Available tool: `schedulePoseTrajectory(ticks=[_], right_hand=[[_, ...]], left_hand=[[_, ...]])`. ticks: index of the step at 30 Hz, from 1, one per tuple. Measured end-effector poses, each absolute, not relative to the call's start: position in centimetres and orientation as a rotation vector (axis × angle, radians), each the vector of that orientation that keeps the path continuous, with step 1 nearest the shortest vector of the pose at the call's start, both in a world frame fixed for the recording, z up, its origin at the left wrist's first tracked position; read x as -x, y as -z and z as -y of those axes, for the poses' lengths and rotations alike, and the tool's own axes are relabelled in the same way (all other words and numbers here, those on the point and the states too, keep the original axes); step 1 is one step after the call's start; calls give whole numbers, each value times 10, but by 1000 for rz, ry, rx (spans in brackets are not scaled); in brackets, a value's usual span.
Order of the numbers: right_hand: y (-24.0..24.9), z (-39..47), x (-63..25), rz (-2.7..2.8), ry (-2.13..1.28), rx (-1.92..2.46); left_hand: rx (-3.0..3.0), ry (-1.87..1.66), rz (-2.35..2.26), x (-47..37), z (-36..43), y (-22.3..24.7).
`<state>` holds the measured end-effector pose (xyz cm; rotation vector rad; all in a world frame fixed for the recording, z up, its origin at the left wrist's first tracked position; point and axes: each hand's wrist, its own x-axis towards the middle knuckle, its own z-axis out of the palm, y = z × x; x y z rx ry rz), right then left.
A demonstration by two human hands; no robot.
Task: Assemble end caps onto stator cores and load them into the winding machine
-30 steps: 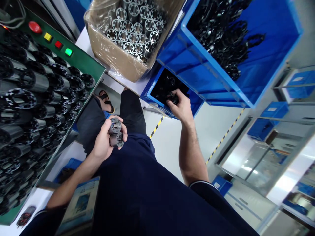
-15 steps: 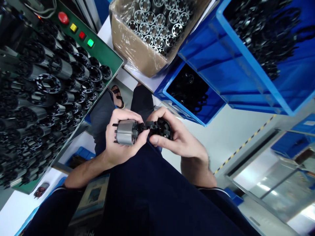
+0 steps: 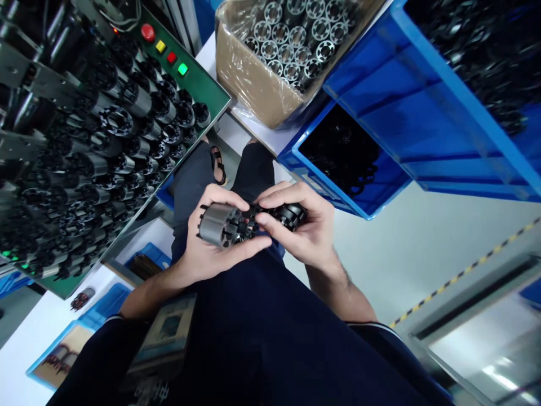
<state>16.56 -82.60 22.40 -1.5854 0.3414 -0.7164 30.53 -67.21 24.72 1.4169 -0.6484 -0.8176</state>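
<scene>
My left hand point(image 3: 209, 260) is wrapped round a motor stator core point(image 3: 215, 224), a grey metal cylinder with black plastic prongs at its outer end. The cylinder lies on its side across the palm. My right hand point(image 3: 315, 228) grips several black plastic end rings point(image 3: 292, 215), stacked in its fingers. Between the two hands, its thumb and fingertips hold one black piece point(image 3: 250, 220) at the inner end of the core. Whether that piece is seated on the core or just touching it, I cannot tell. Both hands are in front of my dark shirt.
On the left, a green machine table point(image 3: 207, 93) carries many cores and coloured buttons. A plastic-lined cardboard box point(image 3: 256, 84) holds more metal cores. Blue crates point(image 3: 367, 96) of black parts stand at the right. A blue tray point(image 3: 38, 369) lies at lower left.
The view has shifted, so the surroundings sit further right. The core has tilted, turning its inner end more toward me. My left thumb has straightened, and my right fingers have moved closer to the core.
</scene>
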Motion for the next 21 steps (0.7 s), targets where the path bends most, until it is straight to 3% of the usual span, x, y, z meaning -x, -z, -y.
schedulePoseTrajectory(ticks=[8,15,21], right_hand=[[-251,801,-168,-341,825,1699],[-258,774,-173,-346,905,1816],[-248,755,-192,-326,904,1946]], left_hand=[[-1179,1011,290,-273,647,-244],[-1259,864,412,-279,635,-243],[-1102,993,358,-300,616,-240]])
